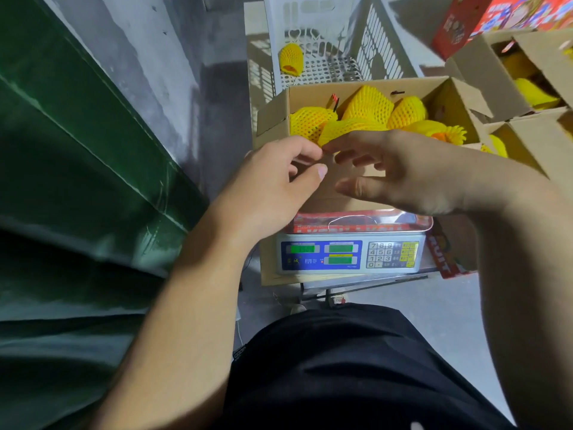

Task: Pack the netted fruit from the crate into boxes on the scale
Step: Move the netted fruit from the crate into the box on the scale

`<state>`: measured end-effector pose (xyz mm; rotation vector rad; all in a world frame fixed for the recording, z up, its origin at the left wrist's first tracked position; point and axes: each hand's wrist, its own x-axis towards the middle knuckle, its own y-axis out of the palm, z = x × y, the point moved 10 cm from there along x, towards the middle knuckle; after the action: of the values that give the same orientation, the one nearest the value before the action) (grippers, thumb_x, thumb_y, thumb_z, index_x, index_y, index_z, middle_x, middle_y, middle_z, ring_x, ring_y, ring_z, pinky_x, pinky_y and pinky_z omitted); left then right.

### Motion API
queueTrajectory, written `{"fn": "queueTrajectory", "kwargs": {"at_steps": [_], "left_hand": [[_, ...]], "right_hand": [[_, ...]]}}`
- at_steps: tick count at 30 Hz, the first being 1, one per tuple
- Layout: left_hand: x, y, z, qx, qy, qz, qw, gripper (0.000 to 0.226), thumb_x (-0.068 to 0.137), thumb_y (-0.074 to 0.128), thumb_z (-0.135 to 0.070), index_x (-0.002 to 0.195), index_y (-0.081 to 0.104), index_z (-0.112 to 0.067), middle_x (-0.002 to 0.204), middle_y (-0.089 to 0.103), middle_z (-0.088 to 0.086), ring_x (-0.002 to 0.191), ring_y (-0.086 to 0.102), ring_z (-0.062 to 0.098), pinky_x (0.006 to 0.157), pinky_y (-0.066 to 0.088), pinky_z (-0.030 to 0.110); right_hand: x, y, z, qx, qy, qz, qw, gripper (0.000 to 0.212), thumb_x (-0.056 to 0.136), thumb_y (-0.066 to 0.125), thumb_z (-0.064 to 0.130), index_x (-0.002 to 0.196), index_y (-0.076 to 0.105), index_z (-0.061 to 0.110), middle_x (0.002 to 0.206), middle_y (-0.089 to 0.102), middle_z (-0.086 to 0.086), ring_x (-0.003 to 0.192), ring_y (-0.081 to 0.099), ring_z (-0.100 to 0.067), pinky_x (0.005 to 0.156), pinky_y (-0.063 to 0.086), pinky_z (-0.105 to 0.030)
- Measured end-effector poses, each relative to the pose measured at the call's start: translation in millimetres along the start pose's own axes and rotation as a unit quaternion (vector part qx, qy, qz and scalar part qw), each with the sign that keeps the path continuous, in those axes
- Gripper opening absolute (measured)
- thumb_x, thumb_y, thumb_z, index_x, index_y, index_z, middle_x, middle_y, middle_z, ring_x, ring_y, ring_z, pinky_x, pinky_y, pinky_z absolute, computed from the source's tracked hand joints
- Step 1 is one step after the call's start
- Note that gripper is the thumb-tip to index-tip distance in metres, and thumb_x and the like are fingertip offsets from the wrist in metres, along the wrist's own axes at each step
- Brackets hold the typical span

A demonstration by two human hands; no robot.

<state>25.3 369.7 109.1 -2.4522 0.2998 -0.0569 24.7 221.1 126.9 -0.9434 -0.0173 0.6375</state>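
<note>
Lap: black clothing (356, 367) filled the bottom of the view, below both forearms.
Hands: left hand (279, 187) hovered with fingers loosely curled, thumb near forefinger; whether it pinched anything could not be told. Right hand (412, 172) was spread, fingers relaxed, holding nothing.
Netted fruit: several pieces (362, 116) lay heaped just beyond the fingertips; one more (290, 59) sat well beyond both hands.
Box: open box (341, 184) stood directly under the hands.
Scale: scale (350, 256) sat beneath the box, nearer than the hands.
Crate: white crate (328, 41) beyond the box held the lone fruit.
Risk: the heap probably rose near the rim, so a nudge from either hand could roll fruit out; pressing on the box would likely falsify the reading.
</note>
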Motion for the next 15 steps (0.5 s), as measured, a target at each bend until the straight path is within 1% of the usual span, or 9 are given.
{"fn": "queueTrajectory", "kwargs": {"at_steps": [3,7,9,12,13,15], "left_hand": [[-0.4,5.6,-4.0,0.0,0.005,0.0,1.0,0.021,0.102,0.063,-0.042,0.121,0.07,-0.037,0.105,0.069,-0.029,0.103,0.066,-0.004,0.082,0.051,0.021],[4.1,10.7,-5.4,-0.017,-0.001,-0.002,1.0,0.011,0.101,0.065,-0.042,0.111,0.07,-0.042,0.098,0.071,-0.027,0.097,0.068,-0.005,0.083,0.055,0.026],[7.8,11.8,-6.9,-0.027,-0.005,-0.006,1.0,0.007,0.101,0.066,-0.042,0.104,0.069,-0.048,0.093,0.07,-0.029,0.094,0.068,-0.006,0.077,0.052,0.02],[12.5,13.3,-10.7,-0.033,-0.011,-0.014,0.999,0.01,0.1,0.066,-0.042,0.098,0.067,-0.052,0.088,0.07,-0.03,0.089,0.069,-0.006,0.069,0.047,0.011],[13.3,14.9,-11.4,-0.031,-0.015,-0.017,0.999,0.009,0.1,0.067,-0.042,0.099,0.068,-0.051,0.088,0.07,-0.031,0.087,0.069,-0.006,0.068,0.047,0.011],[14.6,19.5,-14.3,-0.024,-0.021,-0.021,0.999,0.006,0.099,0.067,-0.043,0.1,0.07,-0.049,0.087,0.07,-0.03,0.084,0.069,-0.004,0.069,0.047,0.016]], "right_hand": [[-6.3,0.0,-4.1,0.014,-0.005,-0.004,1.0,0.059,0.09,0.062,0.053,0.145,0.051,0.036,0.133,0.064,0.009,0.124,0.06,-0.013,0.108,0.05,-0.043],[-7.3,-0.1,-9.2,0.072,-0.015,0.0,0.997,0.05,0.095,0.066,0.046,0.142,0.055,0.035,0.131,0.066,0.011,0.123,0.061,-0.006,0.108,0.051,-0.04],[-6.9,-2.3,-11.2,0.076,-0.021,-0.005,0.997,0.05,0.096,0.066,0.045,0.143,0.053,0.035,0.131,0.066,0.011,0.121,0.062,-0.006,0.107,0.052,-0.039],[-7.8,-8.4,-14.3,0.089,-0.039,-0.011,0.995,0.046,0.098,0.065,0.038,0.142,0.055,0.031,0.129,0.067,0.013,0.118,0.064,-0.006,0.105,0.053,-0.039],[-8.6,-9.7,-15.7,0.095,-0.045,-0.009,0.994,0.044,0.099,0.065,0.036,0.142,0.056,0.029,0.128,0.068,0.013,0.118,0.065,-0.007,0.105,0.053,-0.04],[-10.2,-12.9,-20.0,0.092,-0.052,-0.002,0.994,0.043,0.1,0.064,0.033,0.141,0.057,0.026,0.128,0.069,0.011,0.119,0.065,-0.01,0.105,0.053,-0.042]]}}
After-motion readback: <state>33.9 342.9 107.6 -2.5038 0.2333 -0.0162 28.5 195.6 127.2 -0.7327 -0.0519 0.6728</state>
